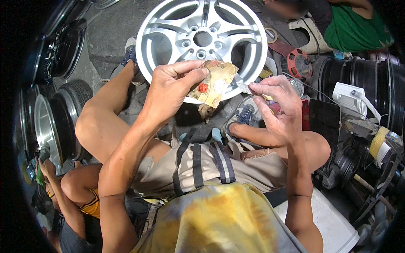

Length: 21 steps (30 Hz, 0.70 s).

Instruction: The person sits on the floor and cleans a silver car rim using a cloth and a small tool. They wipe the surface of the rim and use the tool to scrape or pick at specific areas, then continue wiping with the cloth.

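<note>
My left hand (pixel 172 86) pinches a torn, tan piece of sandpaper or card (pixel 223 76) between thumb and fingers. On it sit a red dab (pixel 203 87) and a white dab (pixel 220 86) of paste. My right hand (pixel 278 99) grips a small flat metal blade (pixel 242 84) like a scraper, its tip close to the sheet's right edge. Something yellow and reddish shows by the right palm; whether it is part of the tool I cannot tell. Just beyond both hands, a silver alloy wheel (pixel 168 26) lies face up, its near rim partly hidden by the sheet.
Black and silver wheels (pixel 44 120) stand at the left, near another person's arm (pixel 69 206). To the right are a red reel (pixel 298 63), a white device (pixel 349 96) and dark rims (pixel 337 74). Another person in green cloth (pixel 354 29) is at the upper right.
</note>
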Each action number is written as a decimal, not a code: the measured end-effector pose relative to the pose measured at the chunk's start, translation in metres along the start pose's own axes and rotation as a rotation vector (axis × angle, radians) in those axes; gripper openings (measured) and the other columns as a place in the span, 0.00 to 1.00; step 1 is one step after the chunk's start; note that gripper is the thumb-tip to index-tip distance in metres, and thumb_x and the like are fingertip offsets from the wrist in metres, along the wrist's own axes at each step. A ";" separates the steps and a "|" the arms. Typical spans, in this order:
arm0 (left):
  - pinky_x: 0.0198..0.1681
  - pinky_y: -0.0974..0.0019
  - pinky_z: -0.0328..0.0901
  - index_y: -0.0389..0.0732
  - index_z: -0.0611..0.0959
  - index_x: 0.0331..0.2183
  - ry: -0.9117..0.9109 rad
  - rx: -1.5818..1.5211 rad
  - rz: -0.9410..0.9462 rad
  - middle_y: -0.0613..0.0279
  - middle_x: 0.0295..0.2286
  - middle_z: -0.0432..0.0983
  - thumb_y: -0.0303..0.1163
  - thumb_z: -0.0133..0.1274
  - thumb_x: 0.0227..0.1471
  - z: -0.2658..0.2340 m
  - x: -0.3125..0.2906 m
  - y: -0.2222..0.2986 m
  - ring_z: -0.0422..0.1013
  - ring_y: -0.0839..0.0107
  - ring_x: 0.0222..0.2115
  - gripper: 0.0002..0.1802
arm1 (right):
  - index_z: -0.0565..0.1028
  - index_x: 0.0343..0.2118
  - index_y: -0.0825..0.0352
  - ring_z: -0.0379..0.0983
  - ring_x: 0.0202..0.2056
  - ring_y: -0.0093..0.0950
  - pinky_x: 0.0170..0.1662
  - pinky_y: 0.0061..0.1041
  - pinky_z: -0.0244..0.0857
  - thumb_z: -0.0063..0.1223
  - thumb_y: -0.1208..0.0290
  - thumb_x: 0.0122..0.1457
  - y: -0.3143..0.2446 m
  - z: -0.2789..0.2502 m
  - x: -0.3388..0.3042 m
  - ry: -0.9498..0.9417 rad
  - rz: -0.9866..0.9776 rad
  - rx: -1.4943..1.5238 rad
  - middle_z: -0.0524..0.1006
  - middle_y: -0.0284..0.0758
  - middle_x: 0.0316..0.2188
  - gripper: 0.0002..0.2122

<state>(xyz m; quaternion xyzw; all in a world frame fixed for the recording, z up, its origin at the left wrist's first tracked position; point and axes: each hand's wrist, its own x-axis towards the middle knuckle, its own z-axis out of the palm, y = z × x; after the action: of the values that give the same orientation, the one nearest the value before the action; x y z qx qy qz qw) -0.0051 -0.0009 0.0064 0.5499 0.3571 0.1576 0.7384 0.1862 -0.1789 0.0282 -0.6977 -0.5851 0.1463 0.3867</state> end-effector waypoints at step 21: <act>0.39 0.77 0.71 0.29 0.85 0.46 0.019 0.130 0.132 0.60 0.35 0.85 0.29 0.58 0.60 -0.008 0.003 0.007 0.76 0.81 0.35 0.16 | 0.81 0.42 0.68 0.76 0.37 0.35 0.42 0.30 0.70 0.61 0.83 0.48 0.012 0.007 -0.008 -0.028 -0.031 0.054 0.76 0.41 0.35 0.15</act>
<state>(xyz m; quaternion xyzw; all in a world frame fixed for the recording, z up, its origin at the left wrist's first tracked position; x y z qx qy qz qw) -0.0072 0.0089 0.0110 0.6176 0.3366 0.1874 0.6857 0.1880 -0.1835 0.0130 -0.6757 -0.5970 0.1657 0.3994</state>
